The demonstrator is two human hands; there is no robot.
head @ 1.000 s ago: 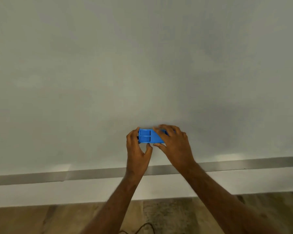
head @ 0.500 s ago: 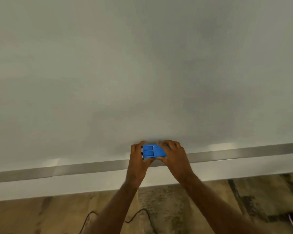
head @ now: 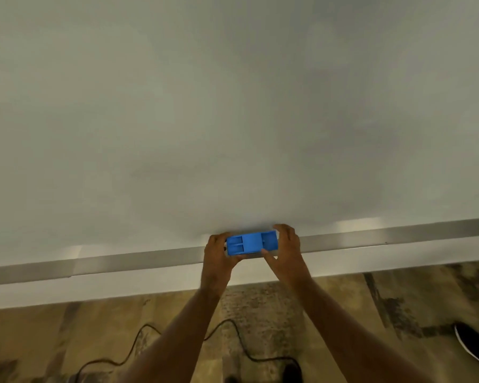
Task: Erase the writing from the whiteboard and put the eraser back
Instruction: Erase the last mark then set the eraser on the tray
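Note:
The whiteboard (head: 233,111) fills the upper view and shows no writing, only faint grey smears. A blue plastic eraser (head: 251,242) lies lengthwise at the board's bottom edge, right over the metal tray rail (head: 138,259). My left hand (head: 217,254) grips its left end with thumb and fingers. My right hand (head: 286,246) holds its right end, fingers curled over the top and thumb below. Whether the eraser rests on the rail I cannot tell.
Below the rail runs a white strip of wall (head: 94,287), then a patterned brown floor (head: 343,305). A black cable (head: 233,335) snakes across the floor between my forearms. A dark shoe with a white edge (head: 473,346) shows at the lower right.
Both hands have carried the eraser straight down the board, from well above the rail to the rail itself. My right hand's fingers have slid to the eraser's right end.

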